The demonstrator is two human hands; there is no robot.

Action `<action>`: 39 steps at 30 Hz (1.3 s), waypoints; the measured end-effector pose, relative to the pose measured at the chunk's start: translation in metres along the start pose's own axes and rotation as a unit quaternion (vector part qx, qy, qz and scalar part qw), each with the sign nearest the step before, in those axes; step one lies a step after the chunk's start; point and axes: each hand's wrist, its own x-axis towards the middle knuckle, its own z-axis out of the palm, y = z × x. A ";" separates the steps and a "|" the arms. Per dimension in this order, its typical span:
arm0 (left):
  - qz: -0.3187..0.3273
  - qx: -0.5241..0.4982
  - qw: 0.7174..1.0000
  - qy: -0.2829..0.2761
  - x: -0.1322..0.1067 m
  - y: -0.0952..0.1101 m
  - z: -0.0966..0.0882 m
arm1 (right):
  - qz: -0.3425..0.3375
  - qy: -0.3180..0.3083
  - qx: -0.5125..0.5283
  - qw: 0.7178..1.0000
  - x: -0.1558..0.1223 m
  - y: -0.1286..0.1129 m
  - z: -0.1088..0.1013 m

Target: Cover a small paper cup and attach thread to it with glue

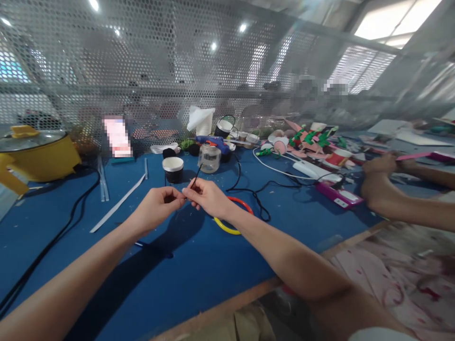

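Both my hands meet above the blue table [199,265]. My right hand [208,197] pinches a thin black stick [195,177] that points up and away from me. My left hand [158,206] is closed in a pinch at the stick's near end, fingertips touching those of the right. Under my right wrist lie a red ring [245,204] and a yellow ring [223,226]. Behind the hands stand a black cup with a white rim [173,169] and a clear glass jar [209,158].
A blue glue gun [213,141] and its black cord [256,194] lie behind the jar. A yellow pot [35,154] sits far left with a black cable [53,241]. Another person's hands [378,182] work at the right near a pink box [339,195] and craft scraps.
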 end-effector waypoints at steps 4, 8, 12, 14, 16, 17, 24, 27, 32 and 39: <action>0.000 0.024 1.000 -0.013 0.001 -0.001 0.000 | -0.003 0.005 -0.046 0.999 0.000 0.001 -0.001; 0.002 0.053 0.998 -0.016 0.000 0.001 0.000 | -0.010 0.024 -0.095 0.995 -0.002 0.000 0.000; -0.001 0.057 0.998 -0.005 -0.002 0.004 0.002 | -0.009 0.040 -0.110 0.993 -0.004 -0.003 0.002; -0.001 0.053 0.999 -0.002 -0.002 0.004 0.003 | -0.005 0.048 -0.098 0.994 -0.004 -0.004 0.002; -0.002 0.041 0.999 -0.005 -0.002 0.003 0.003 | 0.002 0.044 -0.076 0.996 -0.004 -0.003 0.003; -0.005 0.030 0.999 -0.009 -0.002 0.003 0.002 | 0.004 0.034 -0.056 0.998 -0.003 -0.002 0.003; -0.040 -0.028 0.998 -0.030 0.000 -0.001 0.001 | -0.024 -0.035 0.069 0.997 0.003 0.007 0.000; -0.029 -0.025 0.999 -0.037 0.000 -0.001 0.000 | -0.018 -0.024 0.037 0.999 0.003 0.007 0.000; -0.017 0.010 0.999 -0.037 0.001 -0.002 -0.001 | -0.005 -0.014 -0.039 0.999 0.000 0.003 0.000; -0.010 0.038 0.999 -0.023 -0.001 0.000 0.002 | -0.012 0.024 -0.113 0.993 -0.001 0.000 0.001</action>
